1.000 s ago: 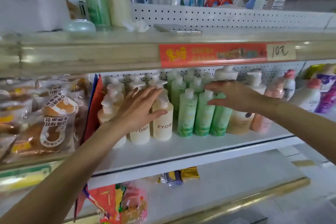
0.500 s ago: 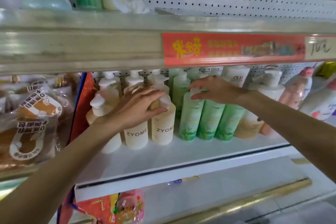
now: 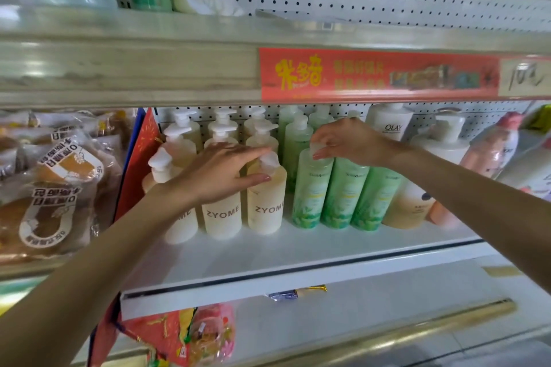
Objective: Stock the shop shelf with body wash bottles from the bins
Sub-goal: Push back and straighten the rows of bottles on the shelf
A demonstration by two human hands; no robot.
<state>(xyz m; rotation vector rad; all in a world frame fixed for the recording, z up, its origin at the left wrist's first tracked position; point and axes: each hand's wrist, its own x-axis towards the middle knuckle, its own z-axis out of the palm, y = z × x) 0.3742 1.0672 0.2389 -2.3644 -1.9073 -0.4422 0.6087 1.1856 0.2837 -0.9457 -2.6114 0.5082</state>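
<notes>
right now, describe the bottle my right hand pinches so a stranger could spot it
Under the red price strip, on the white shelf, three translucent green plastic bottles stand in the front row. It is the leftmost green bottle, beside the cream ZYOME pump bottle; alone among them, its cap is pinched by the right hand.

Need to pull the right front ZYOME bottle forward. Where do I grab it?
Grip the ZYOME bottle round its straight body, likely from the front: bottles stand close beside and behind it, only the shelf front is open.
</notes>
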